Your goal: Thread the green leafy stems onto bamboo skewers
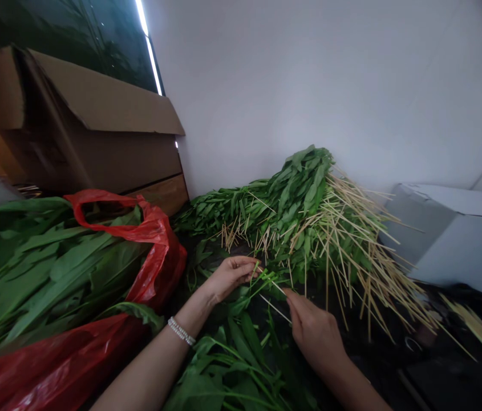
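Observation:
Near the middle of the view, my left hand [234,277] pinches a green leafy stem [268,277] at its tip. My right hand [315,328] is closed on a thin wooden skewer [278,288], which runs up and left through the greens toward my left fingers. Below and between my hands lie loose long green leaves [227,365]. A second pale stick [275,308] shows just under the held skewer. Beyond both hands is a large pile of skewered greens [304,182], its bare sticks [364,251] pointing right and toward me.
A red plastic bag [161,245] full of broad leaves [52,262] stands at the left. Behind it is an open cardboard box [116,154]. A white box [463,240] stands at the right, with a bundle of sticks [480,328] before it. A wall closes the back.

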A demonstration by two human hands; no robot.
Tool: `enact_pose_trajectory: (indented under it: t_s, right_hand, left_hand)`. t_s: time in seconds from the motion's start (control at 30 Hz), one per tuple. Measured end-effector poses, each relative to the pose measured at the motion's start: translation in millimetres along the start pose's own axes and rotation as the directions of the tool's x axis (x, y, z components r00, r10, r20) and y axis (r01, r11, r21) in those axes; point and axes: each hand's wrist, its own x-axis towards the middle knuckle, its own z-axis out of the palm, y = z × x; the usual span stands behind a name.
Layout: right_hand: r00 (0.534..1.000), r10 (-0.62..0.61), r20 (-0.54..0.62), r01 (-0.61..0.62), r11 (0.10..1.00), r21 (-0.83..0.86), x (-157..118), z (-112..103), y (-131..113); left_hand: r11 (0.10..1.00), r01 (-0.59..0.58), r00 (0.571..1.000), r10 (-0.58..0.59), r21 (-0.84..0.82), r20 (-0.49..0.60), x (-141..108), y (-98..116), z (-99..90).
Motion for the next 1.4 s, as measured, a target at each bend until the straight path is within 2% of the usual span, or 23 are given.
enact_pose_trajectory:
  t_s: [0.13,0.33,0.4,0.7,0.97,1.4]
  right_hand:
    - [1.000,0.007,0.021,-0.007,1.000,0.001,0,-1,0]
    - [0.995,0.043,0.090,-0.041,0.999,-0.021,-1,-2,-1]
    - [0.993,0.052,0.108,-0.050,0.999,-0.021,-1,-2,-2]
    - [0.992,0.056,0.110,-0.056,0.998,0.001,-1,0,-1]
    - [0.999,-0.011,0.037,0.009,0.999,0.053,-3,2,-1]
    - [0.999,0.024,0.049,-0.027,0.998,0.052,-3,4,1]
  left_hand:
    - [0.998,-0.020,1.000,0.020,0.052,-0.006,1,0,-0.4]
    - [0.933,-0.124,0.992,0.124,0.338,0.022,1,1,-1.5]
    - [0.915,-0.148,0.989,0.149,0.375,0.026,1,2,-0.9]
    - [0.961,-0.036,0.996,0.058,0.274,-0.074,1,2,1.3]
    - [0.995,0.089,0.995,-0.087,0.041,-0.045,-2,1,1.8]
    - [0.992,0.062,0.998,-0.060,0.112,-0.023,-2,-6,9.5]
